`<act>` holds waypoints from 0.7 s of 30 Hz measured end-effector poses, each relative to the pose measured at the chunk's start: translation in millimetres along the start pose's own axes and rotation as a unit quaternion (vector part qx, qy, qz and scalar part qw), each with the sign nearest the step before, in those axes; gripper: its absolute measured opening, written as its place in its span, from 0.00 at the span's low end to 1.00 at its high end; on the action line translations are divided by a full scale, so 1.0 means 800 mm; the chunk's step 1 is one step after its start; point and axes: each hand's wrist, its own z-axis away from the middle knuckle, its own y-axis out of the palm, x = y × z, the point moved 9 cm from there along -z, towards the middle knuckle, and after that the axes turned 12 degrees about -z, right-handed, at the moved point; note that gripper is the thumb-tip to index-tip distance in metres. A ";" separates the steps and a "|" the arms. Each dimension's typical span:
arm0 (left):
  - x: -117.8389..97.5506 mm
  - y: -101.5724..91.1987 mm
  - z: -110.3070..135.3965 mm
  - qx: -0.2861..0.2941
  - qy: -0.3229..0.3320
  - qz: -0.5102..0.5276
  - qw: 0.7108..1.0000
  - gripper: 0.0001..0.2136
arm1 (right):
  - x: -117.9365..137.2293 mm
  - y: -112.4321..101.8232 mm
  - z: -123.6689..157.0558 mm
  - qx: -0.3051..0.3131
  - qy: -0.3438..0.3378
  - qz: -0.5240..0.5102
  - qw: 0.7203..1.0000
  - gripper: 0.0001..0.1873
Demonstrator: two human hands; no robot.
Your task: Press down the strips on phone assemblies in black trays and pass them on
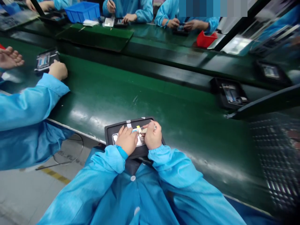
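An opened phone-like device [114, 137] with a white frame and bare inner parts lies in a black tray [110, 131] at the near edge of the bench. My left hand [127, 140] lies over the device's middle, fingers stretched out flat and tips touching its inside. Closed around a small pale, stick-like tool [143, 131], my right hand [153, 136] sits at the right end of the device. The tool's tip points down to the inner parts there. A small yellow tab [138, 127] shows between the hands. My palms and fingers cover much of the device.
A green bench [150, 97] runs across. To the left, a co-worker's hand [58, 69] touches another black tray [56, 56]. Further trays [220, 93] stand to the right. Co-workers sit opposite, near a blue bin [83, 12] and a red bin [206, 39]. A dark metal bar [269, 100] juts in from the right.
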 end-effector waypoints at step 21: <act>-0.006 -0.004 0.002 -0.007 0.003 -0.007 1.000 0.08 | 0.004 0.003 0.004 0.038 -0.082 0.043 0.995 0.14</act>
